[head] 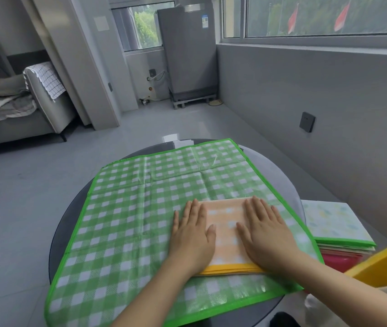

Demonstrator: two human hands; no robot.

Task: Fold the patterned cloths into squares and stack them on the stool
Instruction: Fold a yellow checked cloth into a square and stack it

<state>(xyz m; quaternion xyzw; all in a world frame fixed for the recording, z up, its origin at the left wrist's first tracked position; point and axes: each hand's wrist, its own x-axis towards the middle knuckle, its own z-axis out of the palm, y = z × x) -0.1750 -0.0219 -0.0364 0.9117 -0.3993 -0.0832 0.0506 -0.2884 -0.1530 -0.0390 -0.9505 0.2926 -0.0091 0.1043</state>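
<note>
Both hands flat on folded orange cloth [226, 230].
Left hand [191, 234] and right hand [264, 230] press it, fingers straight toward 12 o'clock. Long axis runs 12–6; yellow hem at 6. It lies on green cloth [126, 208], spread open over round table [57, 234], with room at 9. Stack [338, 223] at 3.

Soft daylight came in through the wide window [317, 17] on the right and a smaller window [144, 27] at the back, leaving the grey room evenly and fairly brightly lit, with only faint shadows under the hands. A pale glare lay on the glossy floor [171, 135] and a sheen showed on the near edge of the green checked cloth [121, 208]. The wide lens bent straight lines toward the edges, and the whole picture looked slightly soft, with the far corners least sharp.
</note>
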